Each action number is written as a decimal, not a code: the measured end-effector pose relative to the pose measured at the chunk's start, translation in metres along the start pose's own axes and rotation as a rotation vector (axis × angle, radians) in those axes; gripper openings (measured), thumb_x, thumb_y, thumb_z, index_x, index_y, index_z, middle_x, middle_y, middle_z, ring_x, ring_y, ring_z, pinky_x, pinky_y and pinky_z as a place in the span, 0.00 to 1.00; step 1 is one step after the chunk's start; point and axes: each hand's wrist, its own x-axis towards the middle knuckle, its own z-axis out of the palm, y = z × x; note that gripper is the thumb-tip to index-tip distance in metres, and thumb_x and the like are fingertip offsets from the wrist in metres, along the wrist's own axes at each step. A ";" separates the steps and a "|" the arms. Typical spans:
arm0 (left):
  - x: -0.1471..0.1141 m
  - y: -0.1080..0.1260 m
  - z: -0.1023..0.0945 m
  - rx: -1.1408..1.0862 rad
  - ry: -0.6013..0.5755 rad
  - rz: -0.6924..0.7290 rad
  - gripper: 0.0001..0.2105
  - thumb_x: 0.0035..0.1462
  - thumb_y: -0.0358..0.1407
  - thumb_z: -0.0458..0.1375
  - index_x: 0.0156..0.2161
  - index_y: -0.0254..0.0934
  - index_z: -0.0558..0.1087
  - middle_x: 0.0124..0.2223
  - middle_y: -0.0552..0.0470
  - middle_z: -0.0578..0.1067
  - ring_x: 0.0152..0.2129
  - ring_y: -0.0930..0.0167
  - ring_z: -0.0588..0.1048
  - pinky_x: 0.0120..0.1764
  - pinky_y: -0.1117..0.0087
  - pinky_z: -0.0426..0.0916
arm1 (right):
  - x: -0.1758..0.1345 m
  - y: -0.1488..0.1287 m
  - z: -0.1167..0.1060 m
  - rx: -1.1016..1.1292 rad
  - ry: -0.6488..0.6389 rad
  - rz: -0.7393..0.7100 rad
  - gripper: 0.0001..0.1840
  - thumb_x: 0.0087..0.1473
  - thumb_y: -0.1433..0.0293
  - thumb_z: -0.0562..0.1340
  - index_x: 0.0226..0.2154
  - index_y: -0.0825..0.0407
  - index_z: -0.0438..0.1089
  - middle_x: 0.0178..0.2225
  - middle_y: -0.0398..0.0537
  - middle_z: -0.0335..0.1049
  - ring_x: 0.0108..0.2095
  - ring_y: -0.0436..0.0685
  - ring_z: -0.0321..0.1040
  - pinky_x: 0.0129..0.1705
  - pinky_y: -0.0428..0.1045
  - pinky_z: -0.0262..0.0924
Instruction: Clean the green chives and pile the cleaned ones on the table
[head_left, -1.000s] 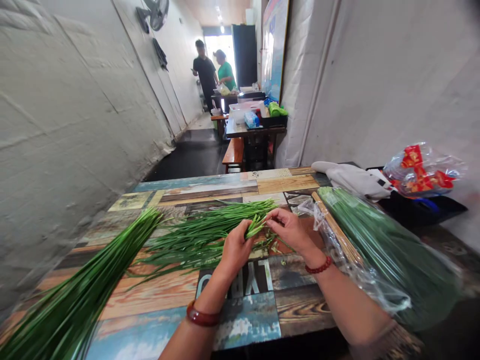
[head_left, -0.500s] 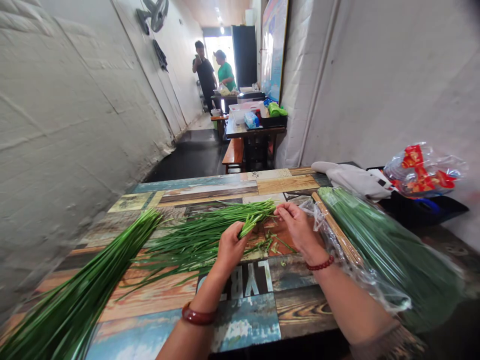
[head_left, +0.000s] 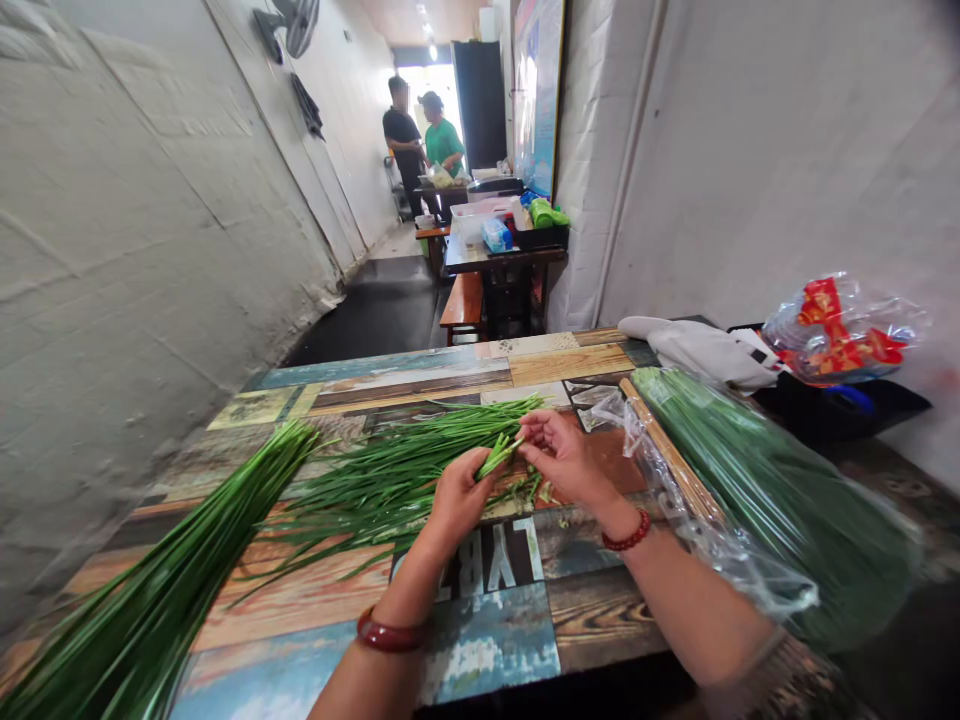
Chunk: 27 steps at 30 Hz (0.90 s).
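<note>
My left hand [head_left: 461,495] is closed around a small bunch of garlic chives [head_left: 496,458], their pale cut ends pointing up and right. The thumb and fingers of my right hand [head_left: 568,462] pinch the tip of one stalk from that bunch. Beneath and behind both hands spreads a loose pile of chives [head_left: 405,455] on the table. Small torn scraps [head_left: 529,487] lie under my right hand. A larger bundle of chives [head_left: 180,560] rests along the table's left side.
On the right, a clear bag of chives [head_left: 780,510] lies beside a bundle of wooden sticks [head_left: 671,455] in plastic. Behind are a light cloth [head_left: 694,350] and a red-marked plastic bag [head_left: 840,325]. Two people stand far back, past another table [head_left: 506,256] and a bench [head_left: 463,300].
My right hand has moved left and slightly down, from beside the pile's ends to the stalk tips in my left hand. The left hand stays nearly in place.
</note>
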 end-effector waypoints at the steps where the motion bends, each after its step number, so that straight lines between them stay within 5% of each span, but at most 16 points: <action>1: 0.000 0.000 0.000 0.002 -0.002 -0.004 0.17 0.60 0.47 0.50 0.32 0.36 0.72 0.29 0.55 0.72 0.29 0.72 0.69 0.34 0.74 0.61 | 0.000 0.000 0.001 -0.024 0.010 -0.021 0.15 0.50 0.72 0.61 0.42 0.49 0.65 0.34 0.43 0.69 0.34 0.50 0.69 0.39 0.47 0.66; 13: -0.002 -0.004 0.002 0.013 0.003 -0.021 0.17 0.60 0.47 0.50 0.30 0.36 0.70 0.28 0.56 0.69 0.28 0.74 0.66 0.33 0.75 0.59 | -0.005 -0.006 0.004 -0.233 0.098 -0.095 0.10 0.54 0.71 0.59 0.41 0.50 0.68 0.34 0.45 0.72 0.32 0.51 0.70 0.37 0.47 0.67; 27: -0.004 -0.003 0.003 0.092 0.016 0.045 0.12 0.61 0.41 0.51 0.29 0.37 0.67 0.29 0.56 0.68 0.28 0.74 0.65 0.32 0.74 0.56 | 0.001 -0.003 -0.002 0.208 0.230 0.191 0.10 0.52 0.66 0.61 0.38 0.50 0.67 0.30 0.41 0.67 0.28 0.49 0.64 0.30 0.44 0.61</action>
